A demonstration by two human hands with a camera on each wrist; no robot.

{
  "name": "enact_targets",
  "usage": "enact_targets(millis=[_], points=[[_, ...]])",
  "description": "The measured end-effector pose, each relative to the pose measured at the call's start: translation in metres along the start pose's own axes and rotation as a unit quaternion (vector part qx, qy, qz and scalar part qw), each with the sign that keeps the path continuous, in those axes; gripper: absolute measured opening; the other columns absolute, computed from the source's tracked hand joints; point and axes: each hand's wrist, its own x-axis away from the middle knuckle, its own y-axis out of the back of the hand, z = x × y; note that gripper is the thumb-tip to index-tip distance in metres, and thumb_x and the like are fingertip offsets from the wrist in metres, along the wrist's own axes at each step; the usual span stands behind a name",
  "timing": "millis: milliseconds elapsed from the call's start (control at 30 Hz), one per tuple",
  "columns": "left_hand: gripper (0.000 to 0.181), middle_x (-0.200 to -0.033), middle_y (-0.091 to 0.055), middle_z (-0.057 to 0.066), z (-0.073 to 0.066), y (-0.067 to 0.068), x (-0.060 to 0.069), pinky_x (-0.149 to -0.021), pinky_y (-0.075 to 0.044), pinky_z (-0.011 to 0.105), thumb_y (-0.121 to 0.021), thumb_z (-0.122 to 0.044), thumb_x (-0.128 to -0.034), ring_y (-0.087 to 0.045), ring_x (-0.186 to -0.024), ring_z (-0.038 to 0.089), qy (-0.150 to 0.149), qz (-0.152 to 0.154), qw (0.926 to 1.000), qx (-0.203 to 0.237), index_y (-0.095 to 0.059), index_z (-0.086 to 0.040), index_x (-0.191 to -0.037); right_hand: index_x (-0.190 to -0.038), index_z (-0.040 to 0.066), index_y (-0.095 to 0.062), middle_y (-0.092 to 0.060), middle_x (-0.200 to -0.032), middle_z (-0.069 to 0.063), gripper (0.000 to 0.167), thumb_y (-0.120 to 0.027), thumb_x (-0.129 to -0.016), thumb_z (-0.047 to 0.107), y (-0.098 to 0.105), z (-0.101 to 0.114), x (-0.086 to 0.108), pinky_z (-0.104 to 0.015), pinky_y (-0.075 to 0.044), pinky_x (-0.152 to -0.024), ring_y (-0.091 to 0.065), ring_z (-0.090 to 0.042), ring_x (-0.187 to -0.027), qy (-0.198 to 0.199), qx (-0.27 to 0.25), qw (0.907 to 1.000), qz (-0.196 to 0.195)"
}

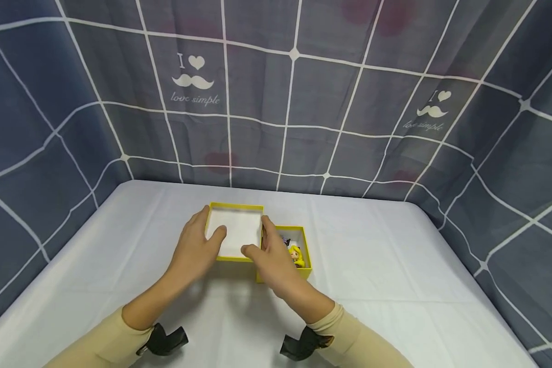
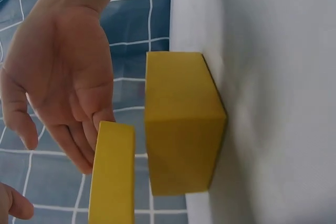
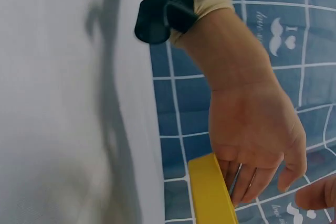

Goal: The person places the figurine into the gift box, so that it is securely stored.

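A shallow yellow box lid (image 1: 234, 232) with a white inside is held above the table, hollow side up. My left hand (image 1: 195, 248) supports its left side with fairly straight fingers, the thumb over the hollow. Along the right side lie the fingers of my right hand (image 1: 278, 260), its thumb also above the hollow. Both wrist views show the thumbs apart from the lid. Just right of the lid, partly behind my right hand, stands a deeper yellow box (image 1: 306, 273). Inside it are a yellow-haired figurine (image 1: 296, 256) and a small dark item (image 1: 286, 241), partly hidden.
A white cloth covers the table (image 1: 382, 271) around the box. Dark grey-blue curtains (image 1: 257, 97) with white grid lines enclose its back and sides. Black wrist devices (image 1: 165, 341) sit below both hands.
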Motion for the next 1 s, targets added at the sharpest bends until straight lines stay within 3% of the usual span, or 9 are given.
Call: enact_targets(millis=[133,300,600,833,1000], points=[[0.069,-0.154,-0.028,0.023,-0.009,-0.008,-0.006,-0.113,-0.020,0.056,-0.049,-0.029,-0.0975,-0.022,-0.143,0.039,-0.014,-0.003,0.9999,0.009,-0.023,0.006,-0.151,-0.155,0.000,-0.003,-0.010,-0.161,-0.013,0.086,-0.057,-0.088,0.009,0.010,0.003,0.000,-0.043,-0.021,-0.115,-0.014,-0.022,-0.147,-0.024,-0.050,0.9984,-0.012],[0.069,-0.155,-0.027,0.020,-0.017,-0.019,-0.009,-0.113,-0.019,0.056,-0.048,-0.029,-0.0972,-0.019,-0.144,0.036,-0.023,-0.003,0.9995,0.021,-0.022,0.003,-0.153,-0.155,0.002,-0.002,-0.004,-0.162,-0.014,0.087,-0.056,-0.089,0.013,0.026,0.004,0.001,-0.049,-0.015,-0.116,-0.006,-0.026,-0.148,-0.058,-0.067,0.9960,-0.012],[0.069,-0.157,-0.025,0.015,-0.030,-0.038,-0.014,-0.115,-0.020,0.052,-0.050,-0.029,-0.0969,-0.020,-0.145,0.031,-0.029,-0.005,0.9983,0.050,-0.022,0.000,-0.154,-0.154,-0.002,-0.008,-0.009,-0.160,-0.015,0.081,-0.054,-0.089,0.010,0.051,0.002,0.002,-0.049,-0.015,-0.116,-0.010,-0.026,-0.147,-0.028,-0.098,0.9945,-0.023],[0.068,-0.155,-0.030,0.011,-0.038,-0.041,-0.015,-0.107,-0.036,0.048,-0.051,-0.026,-0.0959,-0.043,-0.131,0.033,-0.027,-0.009,0.9952,0.093,-0.024,-0.002,-0.153,-0.151,-0.004,-0.016,-0.015,-0.158,-0.017,0.074,-0.054,-0.088,0.008,0.061,0.006,0.004,-0.048,-0.020,-0.115,-0.016,-0.028,-0.145,-0.016,-0.113,0.9919,-0.055],[0.069,-0.152,-0.031,0.012,-0.041,-0.044,-0.013,-0.097,-0.046,0.045,-0.053,-0.025,-0.0959,-0.051,-0.121,0.036,-0.025,-0.007,0.9934,0.111,-0.023,-0.001,-0.153,-0.148,-0.004,-0.019,-0.020,-0.155,-0.018,0.072,-0.055,-0.086,0.007,0.064,0.006,0.004,-0.046,-0.018,-0.116,-0.020,-0.028,-0.144,-0.003,-0.108,0.9909,-0.080]])
